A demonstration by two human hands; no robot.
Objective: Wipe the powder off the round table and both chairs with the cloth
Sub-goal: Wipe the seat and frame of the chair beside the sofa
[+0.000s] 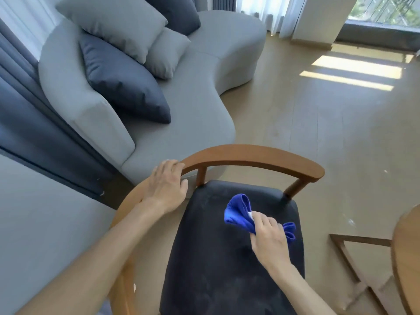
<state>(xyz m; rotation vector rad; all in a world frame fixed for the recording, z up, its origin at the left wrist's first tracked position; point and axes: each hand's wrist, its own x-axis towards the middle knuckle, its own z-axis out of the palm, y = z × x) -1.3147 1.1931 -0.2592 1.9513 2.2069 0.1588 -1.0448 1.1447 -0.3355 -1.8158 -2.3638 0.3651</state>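
Note:
A wooden chair with a curved backrest (pixel 250 155) and a dark padded seat (pixel 216 258) stands right below me. Faint pale powder smears show on the seat. My right hand (pixel 269 237) grips a bunched blue cloth (pixel 238 212) and holds it on the back right part of the seat. My left hand (pixel 167 185) holds the left end of the backrest, fingers curled over the wood. The edge of the round wooden table (pixel 406 258) shows at the far right.
A grey curved sofa (pixel 193 110) with grey and dark blue cushions stands just behind the chair. Dark curtains (pixel 22 110) hang at the left. Wooden floor (pixel 318 121) stretches to the right, with white specks near the table's base frame (pixel 354 244).

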